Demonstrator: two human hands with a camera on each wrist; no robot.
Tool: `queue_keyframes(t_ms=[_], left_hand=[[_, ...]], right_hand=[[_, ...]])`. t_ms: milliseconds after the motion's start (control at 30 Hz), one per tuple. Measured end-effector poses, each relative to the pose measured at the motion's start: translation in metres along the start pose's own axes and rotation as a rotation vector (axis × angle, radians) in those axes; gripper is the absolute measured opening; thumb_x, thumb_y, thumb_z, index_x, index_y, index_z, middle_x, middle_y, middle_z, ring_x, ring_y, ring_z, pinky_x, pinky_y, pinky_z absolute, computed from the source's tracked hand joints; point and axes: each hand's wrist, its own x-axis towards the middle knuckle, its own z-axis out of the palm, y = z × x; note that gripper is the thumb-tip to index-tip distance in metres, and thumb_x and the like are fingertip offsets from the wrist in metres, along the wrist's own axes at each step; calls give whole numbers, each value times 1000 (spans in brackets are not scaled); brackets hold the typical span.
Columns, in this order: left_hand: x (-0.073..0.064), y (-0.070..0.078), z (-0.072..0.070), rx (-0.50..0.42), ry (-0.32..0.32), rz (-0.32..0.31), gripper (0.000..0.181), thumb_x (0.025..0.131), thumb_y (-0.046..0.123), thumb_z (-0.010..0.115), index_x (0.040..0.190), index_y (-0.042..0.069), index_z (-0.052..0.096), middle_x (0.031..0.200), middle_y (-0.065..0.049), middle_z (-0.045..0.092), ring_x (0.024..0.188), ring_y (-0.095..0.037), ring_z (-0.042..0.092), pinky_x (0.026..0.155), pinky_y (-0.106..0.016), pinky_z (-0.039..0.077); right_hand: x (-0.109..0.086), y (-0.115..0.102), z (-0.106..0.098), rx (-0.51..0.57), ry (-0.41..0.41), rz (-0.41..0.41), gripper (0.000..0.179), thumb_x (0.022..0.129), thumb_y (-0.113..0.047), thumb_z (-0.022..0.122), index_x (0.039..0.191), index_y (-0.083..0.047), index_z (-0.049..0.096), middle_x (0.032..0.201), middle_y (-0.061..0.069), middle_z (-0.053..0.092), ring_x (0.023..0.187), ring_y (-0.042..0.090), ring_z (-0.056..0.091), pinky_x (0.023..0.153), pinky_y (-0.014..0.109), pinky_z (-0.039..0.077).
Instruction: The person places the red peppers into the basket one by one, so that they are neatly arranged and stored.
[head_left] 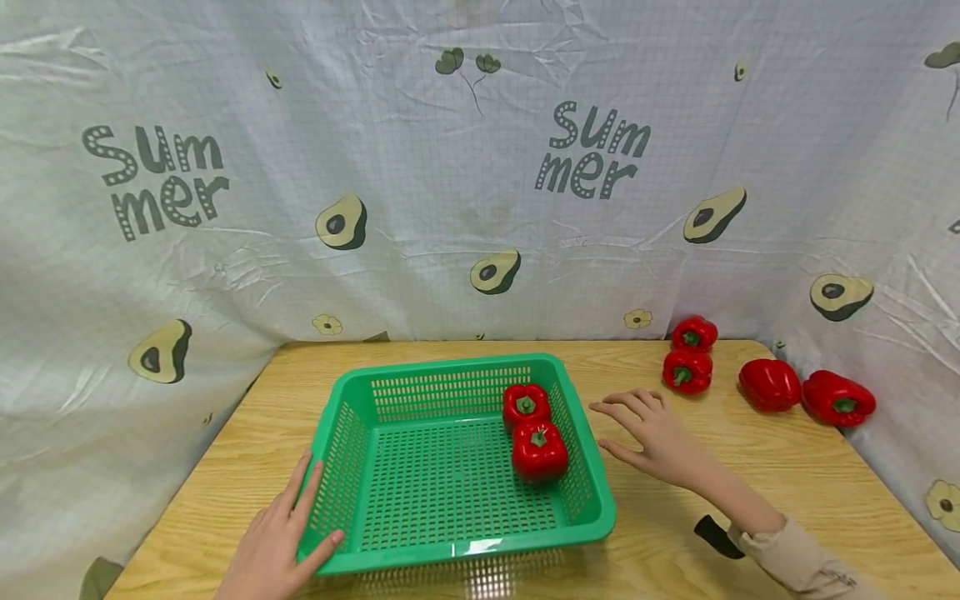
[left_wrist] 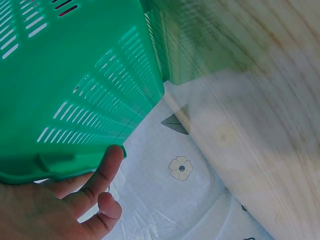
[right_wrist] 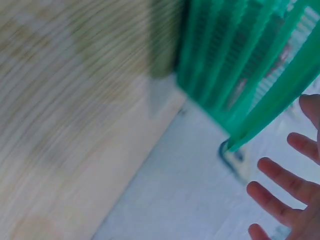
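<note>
A green plastic basket (head_left: 450,554) with slotted walls stands on the table. Inside, along its right wall, two red bell peppers, the nearer one (head_left: 540,454) and the farther one (head_left: 526,404), sit close together with green stems up. My left hand (head_left: 273,542) rests at the basket's near left corner, thumb over the rim and fingers extended along the left side; the left wrist view shows its fingers (left_wrist: 102,177) by the rim. To the right of the basket, my right hand (head_left: 656,442) hovers with fingers spread and nothing between them, its fingertips near the right rim.
Several more red bell peppers lie at the table's back right: one pair (head_left: 687,371) near the curtain, another pepper (head_left: 770,385), and one (head_left: 837,398) at the right edge. A white printed curtain (head_left: 420,167) hangs behind the wooden table (head_left: 225,467).
</note>
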Motion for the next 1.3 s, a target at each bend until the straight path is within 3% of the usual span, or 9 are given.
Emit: queue_keyframes(t_ms=[333, 567, 633, 800, 867, 933, 1033, 1133, 1300], left_hand=[[1, -1, 2, -6, 3, 0, 81, 78, 40, 63, 139, 0, 27, 143, -20, 25, 109, -43, 50, 73, -53, 44], [0, -2, 2, -10, 17, 11, 81, 78, 39, 63, 139, -1, 28, 143, -20, 26, 108, -43, 50, 73, -53, 45], [0, -2, 2, -8, 20, 14, 81, 78, 39, 63, 139, -1, 28, 143, -20, 26, 108, -42, 50, 73, -53, 45], [1, -2, 2, -2, 22, 14, 81, 77, 40, 64, 139, 0, 28, 143, -19, 26, 108, -42, 50, 73, -53, 45], [1, -1, 2, -1, 22, 13, 81, 77, 39, 64, 139, 0, 28, 143, -19, 26, 108, -42, 50, 73, -53, 45], [1, -1, 2, -4, 22, 12, 81, 77, 39, 64, 139, -1, 28, 144, -19, 25, 108, -42, 50, 73, -53, 45], [0, -1, 1, -6, 20, 9, 81, 77, 39, 64, 138, -1, 29, 144, -19, 25, 108, -42, 50, 73, -53, 44], [1, -1, 1, -7, 15, 4, 81, 78, 40, 63, 139, -1, 28, 144, -19, 25, 109, -42, 50, 74, -53, 44], [0, 0, 1, -4, 14, 4, 81, 78, 40, 63, 139, 0, 28, 144, -18, 24, 110, -42, 49, 74, -53, 44]], right_hand=[[-33, 57, 4, -125, 14, 73, 43, 83, -45, 56, 110, -12, 60, 101, 8, 60, 89, 26, 49, 68, 41, 31], [-49, 90, 7, -152, 8, 130, 65, 87, -59, 23, 106, -7, 59, 99, 14, 55, 87, 33, 45, 68, 52, 29], [-52, 97, 6, -167, -15, 158, 51, 86, -53, 45, 106, -8, 58, 101, 14, 54, 89, 35, 45, 69, 54, 29], [-56, 110, 3, -214, -46, 198, 51, 84, -53, 49, 107, -9, 58, 102, 14, 54, 89, 37, 47, 69, 52, 31], [-57, 115, 3, -230, -35, 197, 69, 85, -62, 22, 106, -7, 59, 101, 16, 54, 87, 38, 47, 67, 52, 30], [-58, 120, 3, -258, -33, 198, 74, 84, -62, 14, 106, -7, 59, 101, 17, 54, 86, 39, 46, 66, 52, 31], [-60, 126, 3, -283, -47, 204, 50, 85, -50, 50, 107, -6, 58, 102, 18, 53, 86, 40, 46, 64, 53, 32], [-61, 132, 5, -305, -75, 223, 52, 65, -24, 78, 109, -7, 56, 106, 20, 51, 88, 41, 45, 63, 52, 33], [-63, 142, 11, -296, -114, 274, 66, 55, -13, 82, 114, -9, 52, 114, 21, 47, 93, 42, 43, 64, 55, 32]])
